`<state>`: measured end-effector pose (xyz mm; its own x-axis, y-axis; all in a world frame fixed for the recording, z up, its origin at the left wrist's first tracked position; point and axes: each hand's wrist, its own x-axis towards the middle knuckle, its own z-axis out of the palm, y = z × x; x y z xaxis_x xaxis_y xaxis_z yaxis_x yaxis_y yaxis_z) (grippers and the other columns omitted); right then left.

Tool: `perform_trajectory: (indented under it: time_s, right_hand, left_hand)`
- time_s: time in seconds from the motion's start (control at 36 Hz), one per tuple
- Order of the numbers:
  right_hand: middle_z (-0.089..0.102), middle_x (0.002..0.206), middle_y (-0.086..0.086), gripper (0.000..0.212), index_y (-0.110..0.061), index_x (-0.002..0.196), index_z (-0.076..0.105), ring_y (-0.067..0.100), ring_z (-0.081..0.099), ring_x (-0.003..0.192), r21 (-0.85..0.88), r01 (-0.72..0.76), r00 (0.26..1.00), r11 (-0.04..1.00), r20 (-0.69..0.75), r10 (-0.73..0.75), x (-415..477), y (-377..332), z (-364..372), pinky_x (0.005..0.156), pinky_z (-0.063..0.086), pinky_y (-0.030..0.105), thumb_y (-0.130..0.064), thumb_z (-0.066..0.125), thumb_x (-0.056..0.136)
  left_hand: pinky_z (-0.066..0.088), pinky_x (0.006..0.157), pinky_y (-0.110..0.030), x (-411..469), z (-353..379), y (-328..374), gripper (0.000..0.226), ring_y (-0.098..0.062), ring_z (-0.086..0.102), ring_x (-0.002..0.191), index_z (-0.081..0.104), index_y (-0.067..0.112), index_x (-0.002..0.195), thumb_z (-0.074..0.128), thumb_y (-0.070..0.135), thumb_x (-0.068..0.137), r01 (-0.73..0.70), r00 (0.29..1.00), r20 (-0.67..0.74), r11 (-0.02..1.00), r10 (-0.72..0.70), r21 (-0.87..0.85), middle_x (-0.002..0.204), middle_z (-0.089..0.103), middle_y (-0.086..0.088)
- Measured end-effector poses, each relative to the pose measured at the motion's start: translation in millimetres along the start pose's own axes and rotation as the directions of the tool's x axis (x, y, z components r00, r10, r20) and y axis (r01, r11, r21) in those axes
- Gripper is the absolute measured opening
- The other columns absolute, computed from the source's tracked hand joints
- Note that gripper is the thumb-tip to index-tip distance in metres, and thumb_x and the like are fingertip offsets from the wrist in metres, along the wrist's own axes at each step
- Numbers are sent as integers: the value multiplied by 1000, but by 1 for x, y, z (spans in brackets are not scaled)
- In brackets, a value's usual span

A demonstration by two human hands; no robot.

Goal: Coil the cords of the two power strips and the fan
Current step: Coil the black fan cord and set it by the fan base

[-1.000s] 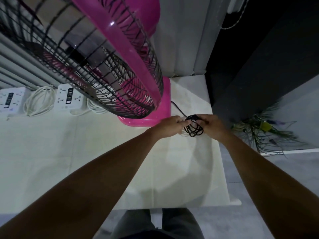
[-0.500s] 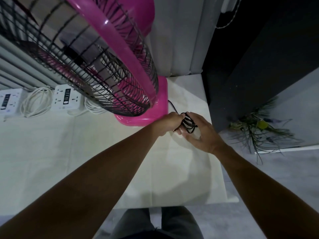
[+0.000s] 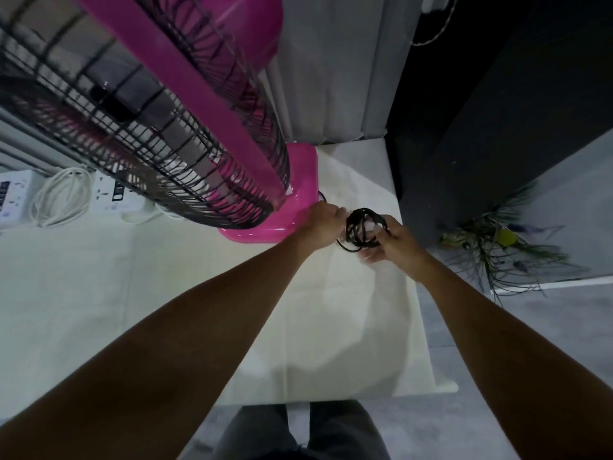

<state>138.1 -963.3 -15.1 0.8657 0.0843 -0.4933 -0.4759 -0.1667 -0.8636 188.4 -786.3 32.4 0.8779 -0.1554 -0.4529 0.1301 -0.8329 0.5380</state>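
Since half a second ago the black cord (image 3: 361, 229) is spreading from a tight bunch into a rounder loop, and the right grip (image 3: 396, 242) is shifting from under it to its right side. The right grip is curling its fingers round the loops and holding them. The left grip (image 3: 323, 224) is pinching the coil's left edge, fingers curled. The coil is hanging just over the bench (image 3: 166, 293), just beside the fan (image 3: 298, 194) base, with one strand running back behind it. Both power strips (image 3: 13, 197) (image 3: 116, 194) are sitting far left with their white cords (image 3: 61, 197) looking coiled already, the second partly hidden by the cage. The fan cord looks nearly wound; what is probably remaining is tidying it and setting it down.
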Motion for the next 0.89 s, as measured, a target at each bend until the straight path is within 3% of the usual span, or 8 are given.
perform_trajectory:
  time_s: [0.14,0.19,0.36,0.47,0.56,0.64,0.81,0.89]
  right_hand:
    - [66,92,11,19,-25,118,49,23,63,51,-66,-15,999,998,-42,12,16,-10,-4,43,55,32,-19,33,111]
    - [65,89,13,36,-34,126,43,24,61,50,-170,-47,997,984,-61,37,27,-11,-7,42,50,31,-6,30,107]
    - [70,83,24,42,-35,123,58,29,61,46,-319,-5,997,948,-79,-22,47,-15,-15,42,50,31,-7,34,102]
    - [69,99,17,62,-38,143,53,27,70,60,-229,-78,989,970,-143,46,46,-19,-12,53,59,34,-32,49,82]
    - [39,122,5,90,-43,155,29,26,64,98,-393,-75,991,916,-131,25,39,-16,-8,83,61,45,-54,54,70]
    - [26,119,-5,103,-43,157,18,20,51,110,-429,-51,995,902,-103,7,37,-12,-9,98,54,49,-64,53,62]
    - [24,127,-6,105,-35,159,17,25,50,126,-446,-18,994,895,-101,-31,36,-15,-7,101,53,47,-85,54,73]
    - [27,131,4,69,-29,159,25,29,57,113,-516,9,985,856,-143,-96,38,-14,-5,103,52,47,-54,50,99]
  left_hand:
    - [46,99,-42,-6,21,-18,24,-29,60,110,69,8,115,54,12,96,-310,949,-22,944,314,115,116,62,-14]
    - [42,104,-39,-7,29,-26,27,-28,56,115,66,8,121,58,10,96,-377,925,-11,918,381,122,120,58,-13]
    - [36,109,-39,-2,44,-38,38,-27,47,127,57,18,137,51,30,101,-506,851,84,764,519,401,141,49,-8]
    - [38,105,-43,-1,50,-39,32,-32,47,124,59,9,129,54,22,99,-547,799,74,669,597,504,140,49,-12]
    - [34,107,-45,-2,52,-32,33,-34,45,126,61,8,129,50,16,100,-550,775,72,612,628,568,135,52,-11]
    - [22,116,-43,-2,53,-28,41,-29,34,139,51,16,142,38,14,103,-517,803,113,590,585,620,143,46,-7]
    - [19,121,-44,-4,52,-15,53,-31,24,148,38,12,150,42,5,98,-447,868,109,667,485,596,158,32,-13]
    - [21,119,-45,-6,53,-11,51,-29,28,145,45,11,146,36,6,96,-445,862,109,637,494,629,149,43,-10]
